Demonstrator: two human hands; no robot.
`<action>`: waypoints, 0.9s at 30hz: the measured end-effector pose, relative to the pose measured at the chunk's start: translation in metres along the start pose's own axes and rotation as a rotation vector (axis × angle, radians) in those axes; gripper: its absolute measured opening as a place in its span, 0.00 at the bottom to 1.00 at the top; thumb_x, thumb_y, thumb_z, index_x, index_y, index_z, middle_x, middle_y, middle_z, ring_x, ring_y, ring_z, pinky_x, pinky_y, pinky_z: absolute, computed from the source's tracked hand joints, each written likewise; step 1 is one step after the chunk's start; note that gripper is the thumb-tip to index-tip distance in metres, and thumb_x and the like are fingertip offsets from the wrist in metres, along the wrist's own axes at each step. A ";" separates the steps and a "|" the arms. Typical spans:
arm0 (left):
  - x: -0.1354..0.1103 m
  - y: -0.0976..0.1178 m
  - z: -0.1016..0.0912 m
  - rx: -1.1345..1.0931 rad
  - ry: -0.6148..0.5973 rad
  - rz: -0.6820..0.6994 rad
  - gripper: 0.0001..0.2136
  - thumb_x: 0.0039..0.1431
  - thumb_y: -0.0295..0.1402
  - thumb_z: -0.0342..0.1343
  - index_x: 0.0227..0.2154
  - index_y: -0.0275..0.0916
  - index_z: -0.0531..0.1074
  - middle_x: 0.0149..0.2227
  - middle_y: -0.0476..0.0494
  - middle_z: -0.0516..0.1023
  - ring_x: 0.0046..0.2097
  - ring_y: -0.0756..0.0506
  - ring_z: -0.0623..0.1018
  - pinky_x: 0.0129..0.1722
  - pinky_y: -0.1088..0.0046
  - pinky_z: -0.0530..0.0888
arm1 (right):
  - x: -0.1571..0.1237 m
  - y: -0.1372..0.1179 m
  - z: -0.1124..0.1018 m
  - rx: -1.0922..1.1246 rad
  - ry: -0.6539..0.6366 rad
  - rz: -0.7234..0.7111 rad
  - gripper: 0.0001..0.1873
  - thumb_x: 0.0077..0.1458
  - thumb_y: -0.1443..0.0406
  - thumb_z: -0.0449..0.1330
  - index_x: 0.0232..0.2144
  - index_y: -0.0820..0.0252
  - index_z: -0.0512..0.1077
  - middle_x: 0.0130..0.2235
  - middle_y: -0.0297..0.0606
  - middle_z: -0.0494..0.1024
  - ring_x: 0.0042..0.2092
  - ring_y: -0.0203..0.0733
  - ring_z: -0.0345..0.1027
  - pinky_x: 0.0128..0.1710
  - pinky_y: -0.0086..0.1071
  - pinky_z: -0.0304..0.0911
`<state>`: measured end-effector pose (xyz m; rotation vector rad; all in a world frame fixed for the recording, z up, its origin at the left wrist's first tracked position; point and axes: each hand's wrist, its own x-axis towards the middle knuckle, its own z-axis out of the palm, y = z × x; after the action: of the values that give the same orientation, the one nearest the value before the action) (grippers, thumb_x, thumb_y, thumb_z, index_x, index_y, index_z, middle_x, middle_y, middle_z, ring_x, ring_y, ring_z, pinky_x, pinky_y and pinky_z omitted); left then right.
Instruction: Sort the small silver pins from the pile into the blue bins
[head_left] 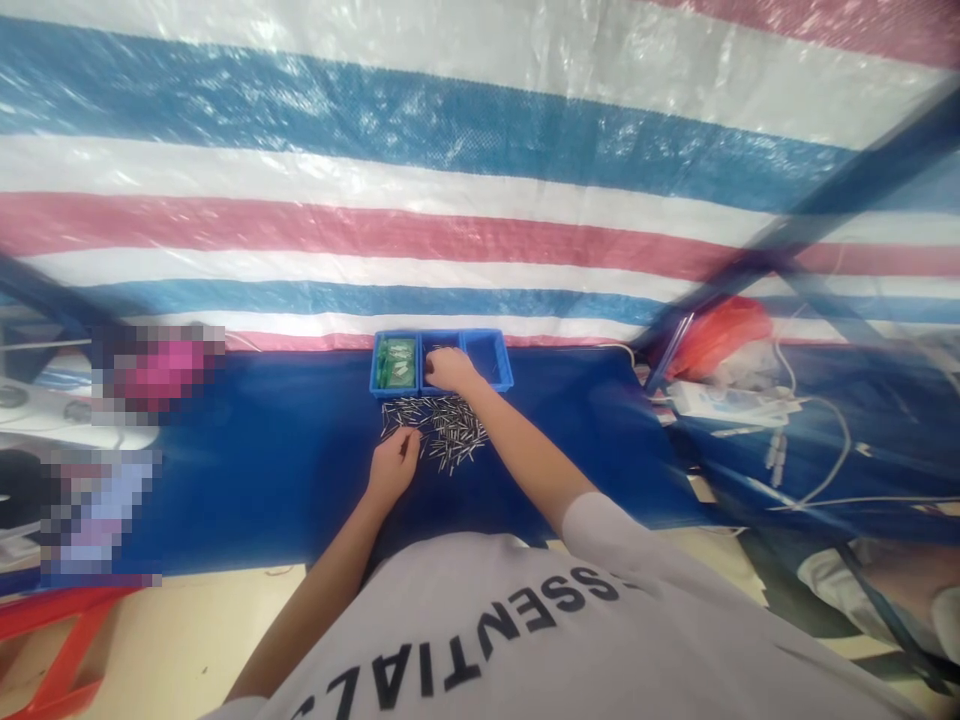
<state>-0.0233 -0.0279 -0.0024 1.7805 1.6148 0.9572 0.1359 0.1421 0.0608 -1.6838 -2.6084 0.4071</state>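
Both hands are at work around a heap of small metal pins (456, 432). Curled at the near left edge of that heap, the left hand (394, 462) has its thumb and fingers drawn together; whether a pin is pinched between them is too small to tell. Farther forward, the right hand (451, 368) reaches over the middle compartment of a blue divided tray (487, 352), fingers bent downward, and what it grasps, if anything, cannot be made out.

Between the hands, and just on the near side of the tray, the pins lie loose in all directions, densest below the right wrist. Left of the right hand, the tray's end compartment holds green packaging (403, 374) with pale pieces showing in it.

As to progress, a large number of pins remain unsorted on the blue tabletop (577, 440), so much seems left to handle. How many are already in the middle compartment cannot be judged, since the right hand covers most of it.

Beyond both hands rises a striped tarpaulin (450, 235). Well off to the right of them sit a red plastic bag (724, 335) and a white cable (846, 430).
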 end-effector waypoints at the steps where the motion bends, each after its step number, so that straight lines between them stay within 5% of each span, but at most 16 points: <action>1: 0.000 0.000 0.000 0.000 0.000 0.000 0.14 0.66 0.43 0.47 0.37 0.42 0.74 0.30 0.49 0.78 0.31 0.49 0.77 0.35 0.73 0.70 | 0.000 0.000 0.000 0.001 0.003 0.000 0.15 0.55 0.66 0.58 0.43 0.64 0.78 0.47 0.50 0.80 0.48 0.50 0.74 0.50 0.35 0.65; 27: 0.000 0.000 -0.001 0.005 -0.007 -0.005 0.14 0.66 0.43 0.46 0.37 0.41 0.74 0.29 0.49 0.78 0.31 0.49 0.76 0.35 0.74 0.70 | 0.002 0.003 0.003 0.020 0.060 -0.089 0.11 0.53 0.68 0.59 0.37 0.63 0.79 0.46 0.46 0.78 0.48 0.48 0.70 0.48 0.34 0.65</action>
<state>-0.0239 -0.0281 -0.0021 1.7802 1.6180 0.9445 0.1373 0.1441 0.0568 -1.5422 -2.6152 0.3724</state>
